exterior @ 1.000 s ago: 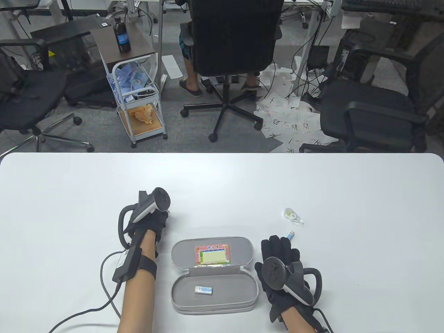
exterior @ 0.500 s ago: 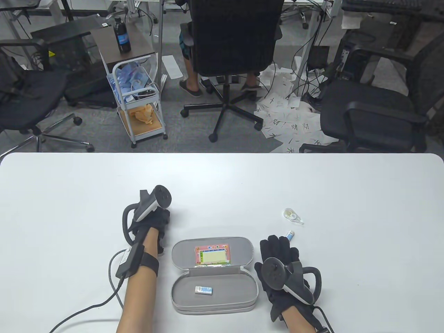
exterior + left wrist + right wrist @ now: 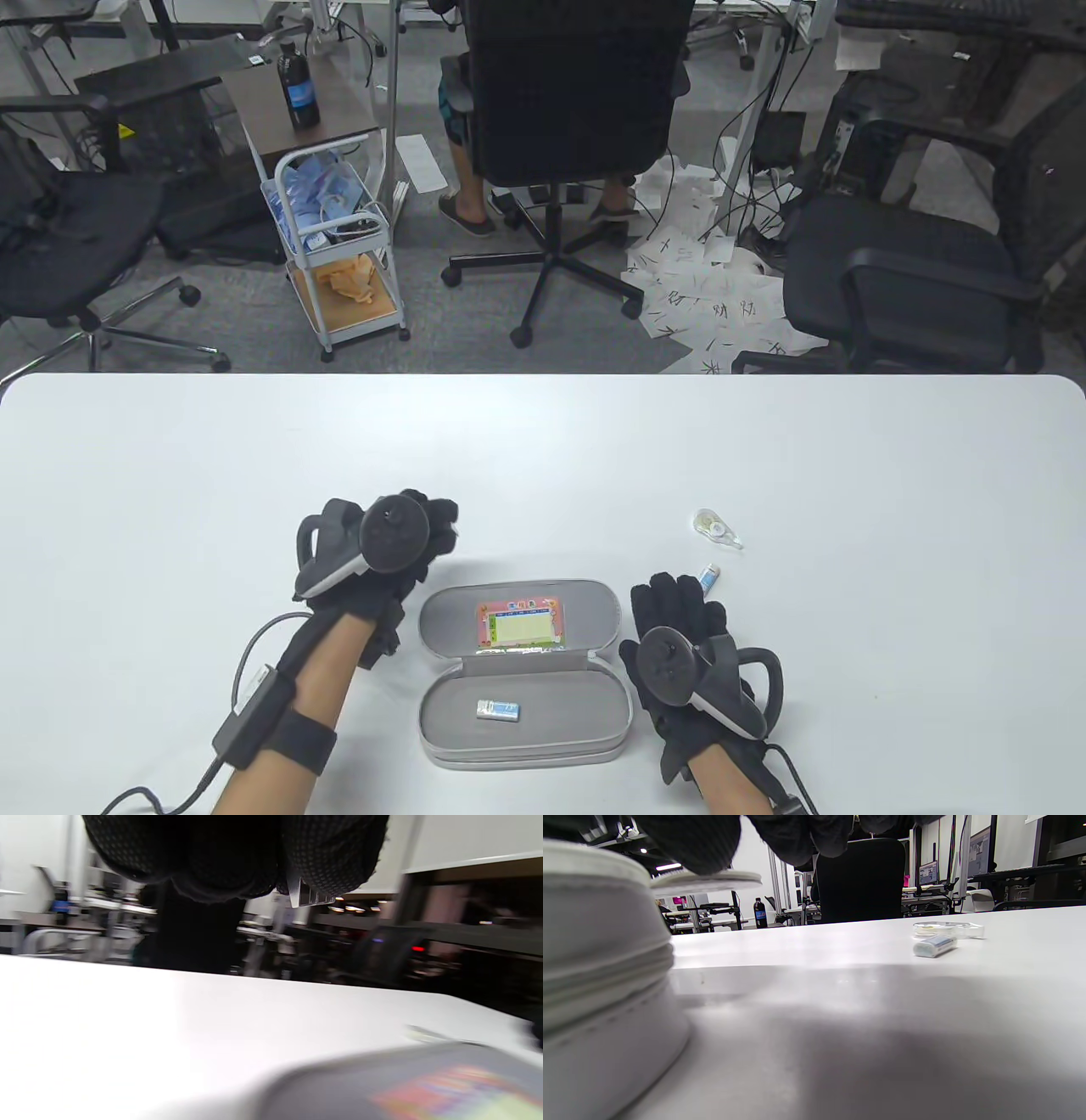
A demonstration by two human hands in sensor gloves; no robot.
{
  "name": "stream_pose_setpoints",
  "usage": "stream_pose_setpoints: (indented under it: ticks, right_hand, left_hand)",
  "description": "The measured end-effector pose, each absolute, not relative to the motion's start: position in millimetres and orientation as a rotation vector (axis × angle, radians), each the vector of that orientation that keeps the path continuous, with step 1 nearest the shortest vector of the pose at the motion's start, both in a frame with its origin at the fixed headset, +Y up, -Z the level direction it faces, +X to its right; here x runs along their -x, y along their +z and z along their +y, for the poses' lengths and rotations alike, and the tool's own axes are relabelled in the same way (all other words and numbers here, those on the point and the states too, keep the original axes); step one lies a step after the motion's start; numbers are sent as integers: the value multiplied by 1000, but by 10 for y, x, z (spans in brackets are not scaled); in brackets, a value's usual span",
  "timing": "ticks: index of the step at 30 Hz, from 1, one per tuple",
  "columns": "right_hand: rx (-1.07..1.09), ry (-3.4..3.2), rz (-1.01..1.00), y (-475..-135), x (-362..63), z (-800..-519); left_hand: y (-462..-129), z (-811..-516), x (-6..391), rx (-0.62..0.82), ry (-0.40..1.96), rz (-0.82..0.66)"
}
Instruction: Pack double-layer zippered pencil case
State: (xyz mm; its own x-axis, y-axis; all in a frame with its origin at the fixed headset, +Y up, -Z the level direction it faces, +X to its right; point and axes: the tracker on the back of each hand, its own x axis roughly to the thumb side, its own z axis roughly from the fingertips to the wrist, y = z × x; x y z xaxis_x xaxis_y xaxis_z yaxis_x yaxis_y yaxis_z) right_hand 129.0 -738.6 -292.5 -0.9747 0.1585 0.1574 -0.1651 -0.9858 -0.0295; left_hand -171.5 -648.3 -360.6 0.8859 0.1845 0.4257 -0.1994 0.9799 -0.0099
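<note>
The grey pencil case [image 3: 526, 679] lies open near the table's front edge. A colourful card [image 3: 520, 626] sits in its lid and a small white eraser [image 3: 498, 710] in its near half. My left hand [image 3: 437, 531] hovers just beyond the lid's left corner with fingers curled. In the left wrist view a small white piece with dark marks [image 3: 306, 894] peeks out between the fingers [image 3: 237, 857]. My right hand [image 3: 674, 607] rests flat on the table beside the case's right end, fingers straight, holding nothing. The case wall [image 3: 602, 963] fills the left of the right wrist view.
A clear correction-tape dispenser [image 3: 715, 528] and a small blue-and-white tube [image 3: 709, 577] lie just beyond my right hand, also seen as the dispenser [image 3: 946, 928] and tube [image 3: 934, 945]. Office chairs and a cart stand past the table's far edge [image 3: 543, 378].
My left hand has lifted from the table, turned and moved right toward the case's lid. My right hand has shifted slightly left and stays flat.
</note>
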Motion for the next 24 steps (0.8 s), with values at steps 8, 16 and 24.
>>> stream_pose_setpoints:
  ticks: [8, 16, 24]
  right_hand:
    - [-250, 2948, -72, -2884, -1277, -7336]
    - [-300, 2931, -77, -2853, -1222, -7305]
    - [-282, 2930, -66, -2851, -1237, -7306]
  left_hand:
    - [-2865, -7004, 803, 93, 50, -698]
    - [-2737, -7187, 542, 151, -116, -719]
    - [-2706, -6973, 867, 59, 24, -624]
